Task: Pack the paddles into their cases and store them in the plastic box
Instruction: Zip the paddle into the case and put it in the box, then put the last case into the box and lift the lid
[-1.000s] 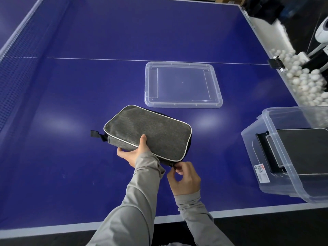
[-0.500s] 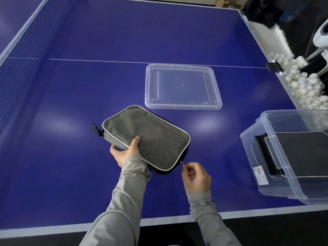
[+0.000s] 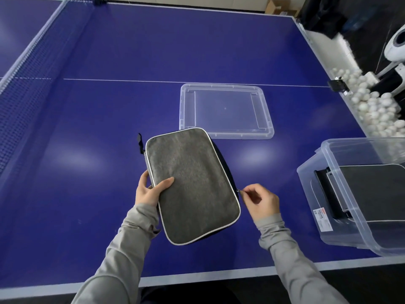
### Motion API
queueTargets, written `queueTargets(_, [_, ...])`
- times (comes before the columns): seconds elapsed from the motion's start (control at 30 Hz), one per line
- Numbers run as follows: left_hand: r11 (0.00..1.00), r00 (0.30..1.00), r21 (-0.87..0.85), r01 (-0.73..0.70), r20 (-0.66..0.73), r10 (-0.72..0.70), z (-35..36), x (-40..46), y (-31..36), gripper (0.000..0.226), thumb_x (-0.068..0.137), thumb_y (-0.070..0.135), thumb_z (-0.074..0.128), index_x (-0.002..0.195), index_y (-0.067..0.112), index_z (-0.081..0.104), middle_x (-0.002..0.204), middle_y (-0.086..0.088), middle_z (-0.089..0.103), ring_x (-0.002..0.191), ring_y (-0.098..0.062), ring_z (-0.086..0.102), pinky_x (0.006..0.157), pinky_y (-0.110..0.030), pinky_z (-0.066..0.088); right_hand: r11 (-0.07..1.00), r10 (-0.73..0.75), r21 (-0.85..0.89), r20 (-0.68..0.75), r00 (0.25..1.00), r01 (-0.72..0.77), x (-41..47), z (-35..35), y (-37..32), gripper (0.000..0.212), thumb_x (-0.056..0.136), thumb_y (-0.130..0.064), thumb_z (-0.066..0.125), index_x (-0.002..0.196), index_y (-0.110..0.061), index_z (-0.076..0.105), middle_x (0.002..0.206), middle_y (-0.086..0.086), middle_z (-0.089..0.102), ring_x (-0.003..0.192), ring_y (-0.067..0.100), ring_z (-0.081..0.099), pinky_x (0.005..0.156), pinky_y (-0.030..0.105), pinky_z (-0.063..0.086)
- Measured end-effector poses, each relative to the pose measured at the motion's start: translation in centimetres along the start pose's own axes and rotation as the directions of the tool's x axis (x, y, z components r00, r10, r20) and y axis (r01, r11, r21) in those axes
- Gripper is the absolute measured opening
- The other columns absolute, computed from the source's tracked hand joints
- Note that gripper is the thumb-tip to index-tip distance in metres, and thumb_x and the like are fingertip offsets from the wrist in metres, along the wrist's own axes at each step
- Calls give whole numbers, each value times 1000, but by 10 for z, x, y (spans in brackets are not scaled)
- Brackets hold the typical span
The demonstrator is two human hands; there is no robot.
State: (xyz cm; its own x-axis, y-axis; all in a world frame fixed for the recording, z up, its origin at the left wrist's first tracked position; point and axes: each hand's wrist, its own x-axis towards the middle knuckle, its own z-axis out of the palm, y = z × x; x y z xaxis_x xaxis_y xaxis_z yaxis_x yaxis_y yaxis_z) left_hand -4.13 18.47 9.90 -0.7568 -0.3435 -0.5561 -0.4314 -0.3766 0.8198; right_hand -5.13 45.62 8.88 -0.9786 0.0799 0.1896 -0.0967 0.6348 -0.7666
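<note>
Head view: the left hand [image 3: 151,191] gripped the grey case [image 3: 190,183] at centre frame while the right hand [image 3: 260,199] pinched its zip pull [image 3: 239,190]. Zipping looked underway (the paddle hidden); next, probably the box [image 3: 341,189] at right.

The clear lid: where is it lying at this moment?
In the head view the clear lid lies flat on the blue table, right of centre, just beyond the grey paddle case and left of the plastic box.

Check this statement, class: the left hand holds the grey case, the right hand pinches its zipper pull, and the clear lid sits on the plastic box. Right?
Not quite. The head view shows the clear lid lying flat on the table, apart from the plastic box. The rest stands: left hand holds the grey case; right hand pinches its zipper pull.
</note>
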Motion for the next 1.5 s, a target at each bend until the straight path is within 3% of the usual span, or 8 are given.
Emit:
queueTargets(0.17, [998,983,43,-34,183,26,0,-4,6,68,56,17,78,116,33,51,75,-2,75,65,-20,71,53,-28,55,1000,-3,20,43,999,2,27,3,-4,12,78,0,69,72,-9,64,57,-10,59,51,10,61,57,16,50])
queueTargets(0.4, [967,933,207,-147,354,66,-2,-1,17,80,41,25,85,111,43,51,88,-14,71,77,-28,69,69,-39,58,975,131,178,36,991,-135,58,3,-16,23,81,4,63,71,-16,57,58,-4,60,47,0,61,54,12,50])
queueTargets(0.63, [873,855,381,-303,514,72,-14,6,28,77,51,14,84,111,46,49,82,-1,74,78,-23,72,68,-33,58,954,212,187,129,969,-234,67,-9,-17,17,81,7,61,77,-9,59,67,8,62,47,2,61,56,15,54])
queueTargets(0.8, [794,799,461,-396,599,50,-18,8,36,77,55,14,83,118,39,46,90,-4,74,84,-24,71,75,-36,57,984,134,93,164,977,-150,72,-14,-29,26,79,5,63,72,-19,57,70,5,63,61,20,60,67,27,53])
queueTargets(0.97, [741,773,507,-440,633,27,-12,5,45,76,51,24,85,113,45,48,93,-1,73,84,-19,71,73,-25,56,1000,-20,-3,222,975,21,79,-15,-47,9,80,2,64,80,-6,62,71,-1,62,62,20,58,66,14,47])
queueTargets(1.17, [498,734,650,-575,678,-37,4,3,58,80,54,27,82,121,39,41,99,-4,69,90,-21,66,87,-30,52,998,-31,53,237,971,19,79,-10,-68,6,79,2,64,82,-3,63,73,2,63,64,20,59,71,24,50])
queueTargets(1.3, [354,720,707,-612,684,-119,16,4,65,85,62,20,85,133,32,40,106,-3,68,92,-21,64,90,-33,50,996,-69,74,229,971,53,74,-7,-77,5,78,2,65,81,-2,64,72,2,62,62,15,56,63,5,43])
queueTargets(1.5, [229,708,731,-643,681,-184,31,1,67,83,64,23,83,133,34,39,105,8,64,89,-13,58,90,-29,48,965,-259,23,216,941,261,70,-2,-94,7,73,8,65,76,2,64,73,9,66,59,12,51,61,-1,36])
